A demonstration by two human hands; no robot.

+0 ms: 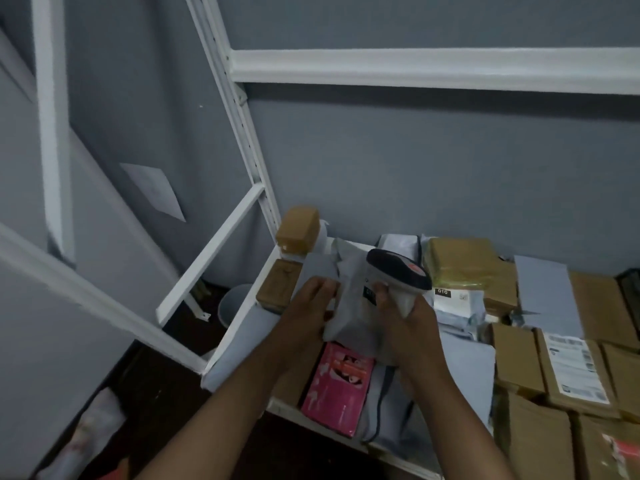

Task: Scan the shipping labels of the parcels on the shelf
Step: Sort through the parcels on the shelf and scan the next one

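Observation:
My right hand (403,315) grips the handle of a grey and black barcode scanner (398,271) with an orange patch on its head. My left hand (306,306) holds the left edge of a grey plastic mailer parcel (353,306) lifted above the shelf (242,317). The scanner head sits just above and right of that mailer. A dark label patch shows on the mailer between my hands; the rest of its label is hidden. Below lie a pink parcel (337,386) and more grey mailers.
Several brown cardboard boxes (530,368) fill the shelf's right side, one with a white shipping label (575,368). Two small brown boxes (298,228) sit at the shelf's back left corner. White rack posts and beams (415,67) frame the shelf. A bin (232,303) stands on the floor at left.

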